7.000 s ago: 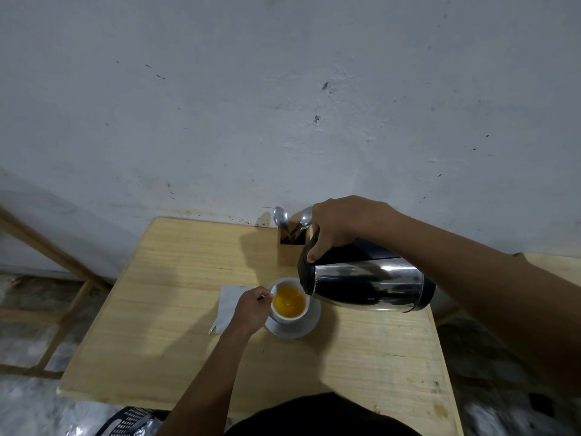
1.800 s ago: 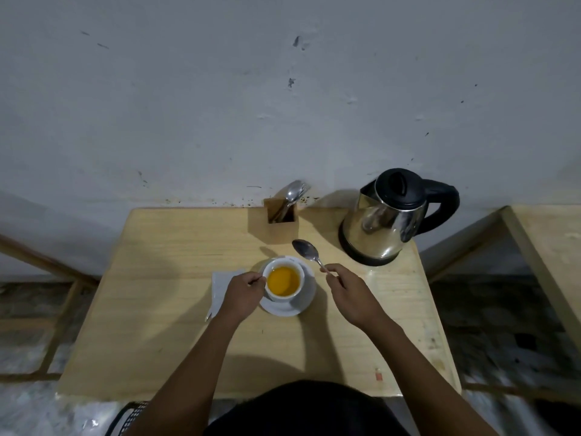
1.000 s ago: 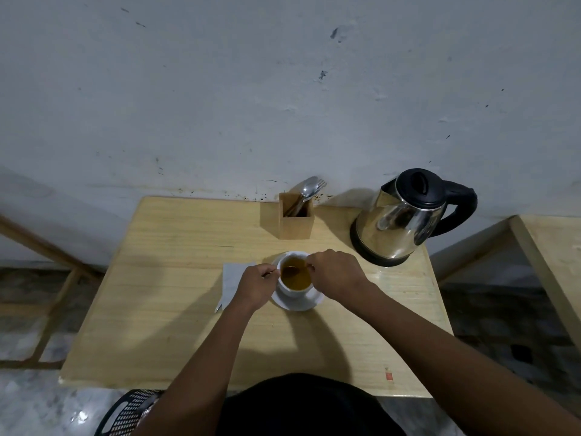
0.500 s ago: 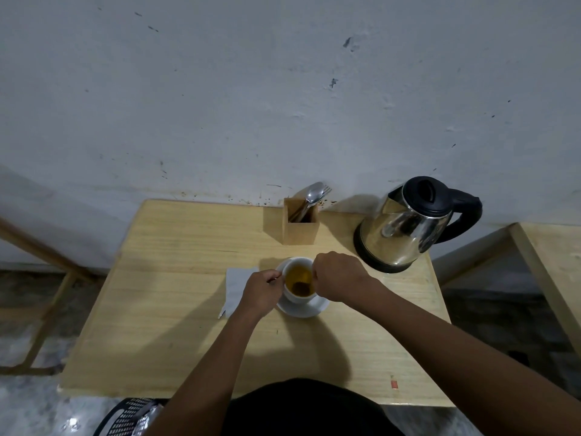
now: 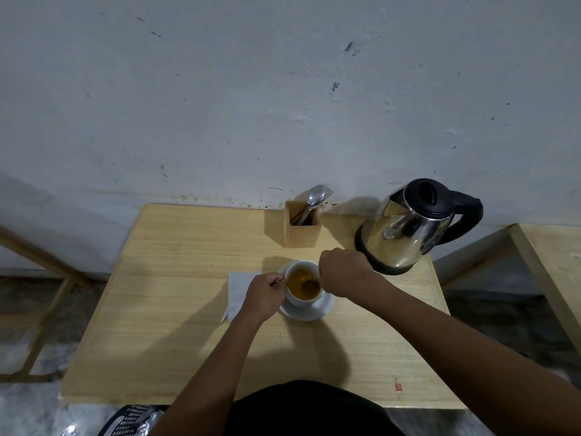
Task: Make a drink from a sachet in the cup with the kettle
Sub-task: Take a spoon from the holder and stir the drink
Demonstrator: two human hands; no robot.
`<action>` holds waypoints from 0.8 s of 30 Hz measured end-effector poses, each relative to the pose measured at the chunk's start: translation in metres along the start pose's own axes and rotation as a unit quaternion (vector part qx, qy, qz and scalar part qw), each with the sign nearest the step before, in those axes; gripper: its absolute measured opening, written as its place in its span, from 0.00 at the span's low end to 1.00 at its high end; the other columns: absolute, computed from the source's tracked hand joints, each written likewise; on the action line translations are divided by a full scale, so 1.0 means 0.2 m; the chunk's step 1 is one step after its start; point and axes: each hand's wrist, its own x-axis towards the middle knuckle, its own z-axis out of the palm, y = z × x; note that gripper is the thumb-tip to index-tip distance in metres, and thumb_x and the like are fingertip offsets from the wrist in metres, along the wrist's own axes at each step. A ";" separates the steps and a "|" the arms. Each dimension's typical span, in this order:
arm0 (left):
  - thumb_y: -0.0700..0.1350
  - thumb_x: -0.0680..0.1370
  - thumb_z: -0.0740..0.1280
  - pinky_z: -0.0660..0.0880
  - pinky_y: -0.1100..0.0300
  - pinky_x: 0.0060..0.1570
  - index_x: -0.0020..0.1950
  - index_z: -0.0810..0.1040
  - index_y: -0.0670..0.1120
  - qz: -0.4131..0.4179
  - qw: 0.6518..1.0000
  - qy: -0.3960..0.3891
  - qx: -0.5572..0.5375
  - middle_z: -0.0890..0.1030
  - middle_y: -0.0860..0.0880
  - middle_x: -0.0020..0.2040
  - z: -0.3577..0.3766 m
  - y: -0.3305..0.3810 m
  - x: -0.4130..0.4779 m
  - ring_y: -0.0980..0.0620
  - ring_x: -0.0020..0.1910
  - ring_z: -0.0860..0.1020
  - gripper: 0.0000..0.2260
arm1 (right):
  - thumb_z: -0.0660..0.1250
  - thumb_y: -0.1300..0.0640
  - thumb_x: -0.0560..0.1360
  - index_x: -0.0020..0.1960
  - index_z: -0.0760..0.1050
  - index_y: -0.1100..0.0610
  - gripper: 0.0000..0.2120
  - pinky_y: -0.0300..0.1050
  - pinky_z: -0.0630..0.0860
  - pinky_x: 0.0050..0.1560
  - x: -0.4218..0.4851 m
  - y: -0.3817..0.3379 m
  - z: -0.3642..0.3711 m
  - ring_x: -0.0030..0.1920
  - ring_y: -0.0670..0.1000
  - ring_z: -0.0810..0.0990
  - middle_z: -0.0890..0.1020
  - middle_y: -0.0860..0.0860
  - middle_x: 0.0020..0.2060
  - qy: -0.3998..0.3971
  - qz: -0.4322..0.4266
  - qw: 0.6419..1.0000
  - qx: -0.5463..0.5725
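No readable text, label, brand or number anywhere in frame; small red mark on the table (image 5: 398,386), lower right, too small to tell; kettle (image 5: 405,229) shows no legible marking.

Plain home or canteen corner: wooden table (image 5: 176,325), kettle (image 5: 405,234), cutlery holder (image 5: 302,229).

— What is the table (image 5: 176,325) made of?
— Pale wood with a fine straight grain, matt, like the cutlery holder (image 5: 302,227) at the back.
— And the kettle (image 5: 405,228)?
— Polished metal body, mirror-bright, with a black plastic lid and handle that are only faintly glossy.
— The cup (image 5: 301,299) and saucer (image 5: 323,306)?
— White, smooth and glazed, it seems ceramic. The spoon and fork (image 5: 314,196) in the holder are shiny metal.
— The sheet by the cup?
— A napkin (image 5: 237,287), thin matt paper. The wall (image 5: 283,89) is rough, pitted, flat-painted plaster.
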 end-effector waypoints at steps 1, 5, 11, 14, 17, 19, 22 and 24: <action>0.46 0.79 0.61 0.70 0.60 0.29 0.49 0.79 0.51 0.001 1.000 0.000 0.002 0.79 0.48 0.44 0.00 0.00 0.00 0.54 0.35 0.74 0.07 | 0.64 0.54 0.77 0.54 0.73 0.58 0.09 0.45 0.70 0.38 0.00 -0.01 0.00 0.39 0.52 0.74 0.75 0.52 0.41 -0.006 -0.004 1.000 0.006; 0.45 0.79 0.61 0.70 0.59 0.29 0.47 0.79 0.49 0.005 1.000 -0.004 0.003 0.78 0.46 0.44 0.00 -0.01 0.01 0.52 0.36 0.74 0.07 | 0.63 0.54 0.77 0.54 0.76 0.58 0.10 0.45 0.72 0.37 0.02 -0.04 0.02 0.40 0.53 0.77 0.79 0.52 0.42 0.008 -0.003 0.999 0.043; 0.46 0.79 0.62 0.70 0.60 0.30 0.56 0.81 0.44 0.010 1.000 0.007 -0.008 0.78 0.49 0.45 0.00 -0.01 0.01 0.60 0.36 0.72 0.11 | 0.61 0.58 0.79 0.55 0.76 0.58 0.08 0.45 0.72 0.39 0.03 -0.02 0.02 0.40 0.52 0.75 0.81 0.54 0.47 0.024 0.010 0.999 0.026; 0.46 0.79 0.62 0.70 0.62 0.28 0.58 0.80 0.43 0.012 1.000 0.006 -0.003 0.78 0.49 0.45 0.00 -0.01 0.00 0.60 0.36 0.73 0.12 | 0.62 0.57 0.79 0.55 0.74 0.60 0.08 0.45 0.70 0.39 0.01 -0.01 0.00 0.39 0.52 0.74 0.78 0.55 0.44 0.015 0.007 1.000 0.017; 0.45 0.80 0.61 0.70 0.62 0.28 0.57 0.80 0.44 0.008 1.000 0.004 0.003 0.78 0.49 0.45 0.00 -0.01 0.00 0.59 0.36 0.73 0.11 | 0.66 0.53 0.77 0.53 0.73 0.58 0.10 0.44 0.70 0.37 0.01 -0.02 -0.01 0.39 0.52 0.75 0.74 0.52 0.40 -0.014 -0.006 0.999 0.035; 0.45 0.80 0.61 0.69 0.60 0.29 0.52 0.80 0.48 0.010 1.000 0.000 0.001 0.78 0.47 0.44 0.00 -0.01 0.00 0.55 0.37 0.74 0.08 | 0.67 0.52 0.75 0.50 0.73 0.57 0.10 0.43 0.69 0.35 0.03 -0.03 0.00 0.39 0.51 0.75 0.75 0.51 0.40 -0.021 -0.010 0.998 0.066; 0.44 0.79 0.62 0.70 0.58 0.29 0.44 0.76 0.49 0.015 1.000 0.001 -0.011 0.78 0.46 0.43 0.00 -0.02 0.01 0.50 0.40 0.75 0.06 | 0.64 0.54 0.77 0.53 0.77 0.58 0.09 0.45 0.73 0.37 0.05 -0.05 0.02 0.40 0.52 0.77 0.80 0.53 0.43 0.006 0.000 0.997 0.072; 0.44 0.79 0.62 0.70 0.58 0.30 0.47 0.79 0.48 0.013 1.000 0.001 -0.018 0.78 0.46 0.44 0.00 -0.03 0.01 0.51 0.40 0.75 0.07 | 0.62 0.56 0.78 0.54 0.78 0.57 0.09 0.46 0.76 0.39 0.05 -0.04 0.04 0.40 0.53 0.77 0.82 0.54 0.46 0.023 0.006 0.998 0.057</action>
